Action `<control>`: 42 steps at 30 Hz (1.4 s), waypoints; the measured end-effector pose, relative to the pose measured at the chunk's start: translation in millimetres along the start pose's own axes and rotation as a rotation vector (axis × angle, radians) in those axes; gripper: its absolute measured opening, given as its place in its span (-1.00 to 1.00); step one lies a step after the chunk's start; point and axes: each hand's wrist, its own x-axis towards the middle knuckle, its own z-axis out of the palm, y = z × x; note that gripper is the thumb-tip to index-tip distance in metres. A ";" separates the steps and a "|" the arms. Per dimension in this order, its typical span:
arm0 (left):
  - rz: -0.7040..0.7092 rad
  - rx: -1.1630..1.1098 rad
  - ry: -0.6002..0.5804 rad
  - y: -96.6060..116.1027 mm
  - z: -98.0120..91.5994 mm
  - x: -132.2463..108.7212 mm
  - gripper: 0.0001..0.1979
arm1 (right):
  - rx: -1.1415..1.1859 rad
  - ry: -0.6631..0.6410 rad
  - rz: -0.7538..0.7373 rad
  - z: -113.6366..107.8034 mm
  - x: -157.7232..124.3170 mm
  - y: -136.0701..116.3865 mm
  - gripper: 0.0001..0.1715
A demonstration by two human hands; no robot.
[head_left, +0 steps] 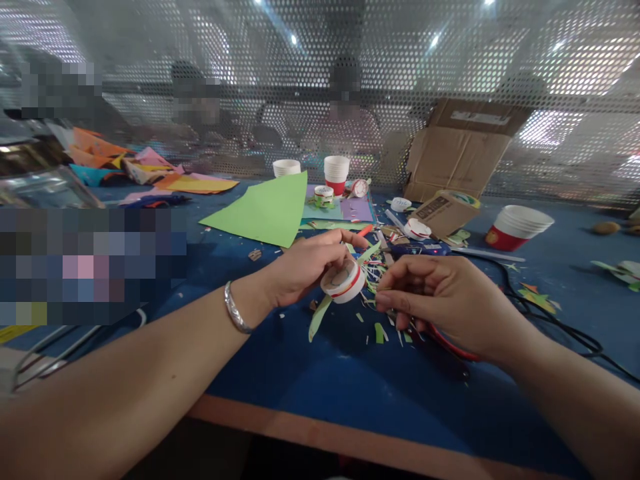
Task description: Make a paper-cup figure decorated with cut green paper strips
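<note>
My left hand (pixel 320 260) is closed on a cut-down paper cup (pixel 345 280), a short white ring with a red band, tilted above the table. Green paper strips (pixel 320 319) stick out from its lower and upper sides. Just to the right, my right hand (pixel 425 293) is held in a pinch; whatever lies between thumb and forefinger is too small to make out. Below that hand a red handle (pixel 453 343) shows, partly hidden by the fingers. Paper scraps (pixel 379 332) in green and white lie scattered under both hands.
A green paper sheet (pixel 260 210) lies beyond my left hand. Stacked paper cups (pixel 337 175) stand at the back, another stack (pixel 517 227) at right. A cardboard box (pixel 453 157) leans near the perforated metal screen (pixel 300 87). Black cables (pixel 550 327) run along the right.
</note>
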 end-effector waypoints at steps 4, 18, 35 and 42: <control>0.005 0.015 0.004 -0.1 -1.1 -0.5 -0.57 | -0.039 -0.014 0.015 -3.0 -1.2 -0.1 -0.75; -0.003 0.042 -0.012 -0.4 -1.1 -1.4 -0.69 | 0.020 -0.065 0.016 -0.7 -3.3 -2.9 -0.59; 0.008 0.139 -0.202 -0.1 5.4 -5.5 -0.40 | 0.103 -0.218 0.053 11.6 -4.4 -5.2 -0.30; 0.020 0.127 -0.260 1.3 7.4 -7.5 -0.35 | 0.112 -0.236 0.048 12.6 -4.3 -5.4 -0.25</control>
